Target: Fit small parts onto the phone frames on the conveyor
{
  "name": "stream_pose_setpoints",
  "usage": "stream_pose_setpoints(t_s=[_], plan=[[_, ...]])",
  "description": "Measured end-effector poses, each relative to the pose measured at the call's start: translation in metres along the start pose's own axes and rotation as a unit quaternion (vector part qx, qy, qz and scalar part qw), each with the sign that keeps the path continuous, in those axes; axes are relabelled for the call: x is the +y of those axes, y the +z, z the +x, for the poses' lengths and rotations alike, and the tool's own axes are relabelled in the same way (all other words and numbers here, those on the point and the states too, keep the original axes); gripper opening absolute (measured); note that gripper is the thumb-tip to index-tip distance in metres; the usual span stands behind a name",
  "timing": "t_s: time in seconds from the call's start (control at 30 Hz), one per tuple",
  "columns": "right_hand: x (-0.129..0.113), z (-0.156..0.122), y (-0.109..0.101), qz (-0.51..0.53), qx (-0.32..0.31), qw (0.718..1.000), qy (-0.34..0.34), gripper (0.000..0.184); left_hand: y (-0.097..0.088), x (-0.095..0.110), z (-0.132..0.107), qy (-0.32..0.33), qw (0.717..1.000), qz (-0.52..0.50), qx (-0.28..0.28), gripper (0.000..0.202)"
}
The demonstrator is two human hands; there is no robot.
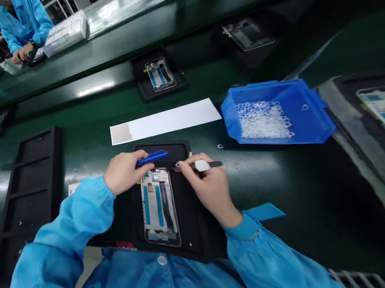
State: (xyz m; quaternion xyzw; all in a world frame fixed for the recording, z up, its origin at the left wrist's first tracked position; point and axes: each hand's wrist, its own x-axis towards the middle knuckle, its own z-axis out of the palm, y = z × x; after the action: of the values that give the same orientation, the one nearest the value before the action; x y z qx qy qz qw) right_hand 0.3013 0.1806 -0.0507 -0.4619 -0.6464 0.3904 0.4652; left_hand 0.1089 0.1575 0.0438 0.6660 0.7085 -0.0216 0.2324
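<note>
Writing on the parts is too small and blurred to read; only blue and white label strips show on the phone frame (161, 208). That frame is an open, rectangular shell with a silvery edge, lying lengthwise in a black fixture tray (196, 229) just below both hands. The left hand (124, 171) is closed around a blue tool (152, 157), whose tip points toward the right hand, above the frame's top end. The right hand (207, 186) pinches a dark pen-like tool (201, 165) with a white band, its fingertips just beside the frame's upper corner. Both sleeves are light blue.

Beyond the hands, a white paper strip (170, 121) lies on the dark green worktop (299, 192). Farther past the right hand sits a blue bin (316, 116) holding small clear rings. To the left of the left hand stands an empty-slotted black rack (32, 175). Another person in blue (23, 17) works well beyond the left hand.
</note>
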Motion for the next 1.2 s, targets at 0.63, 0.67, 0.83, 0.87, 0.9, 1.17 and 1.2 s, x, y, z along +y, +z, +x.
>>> stream_pose_setpoints(t_s=[0.63,0.67,0.83,0.87,0.9,1.17,1.2], plan=[[0.003,-0.002,0.007,0.237,0.138,0.957,0.091,0.038,0.112,-0.026,-0.123,-0.168,0.881,-0.425,0.12,0.068],[-0.001,0.003,0.002,0.243,0.159,0.953,0.084,0.035,0.101,-0.033,-0.119,-0.177,0.864,-0.45,0.139,0.071],[-0.008,0.051,-0.05,0.088,0.303,0.948,-0.049,0.015,0.01,-0.088,-0.066,-0.202,0.807,-0.497,0.246,0.08],[-0.004,0.062,-0.063,0.025,0.317,0.946,-0.068,0.014,-0.008,-0.102,-0.047,-0.2,0.813,-0.479,0.263,0.077],[0.002,0.072,-0.075,-0.048,0.322,0.942,-0.083,0.013,-0.025,-0.117,-0.027,-0.208,0.824,-0.446,0.28,0.071],[0.043,0.105,-0.107,-0.335,0.22,0.906,-0.133,0.008,-0.11,-0.196,0.088,-0.295,0.886,-0.166,0.318,0.048],[0.044,0.104,-0.105,-0.342,0.217,0.903,-0.14,0.015,-0.114,-0.195,0.095,-0.29,0.894,-0.133,0.315,0.048]])
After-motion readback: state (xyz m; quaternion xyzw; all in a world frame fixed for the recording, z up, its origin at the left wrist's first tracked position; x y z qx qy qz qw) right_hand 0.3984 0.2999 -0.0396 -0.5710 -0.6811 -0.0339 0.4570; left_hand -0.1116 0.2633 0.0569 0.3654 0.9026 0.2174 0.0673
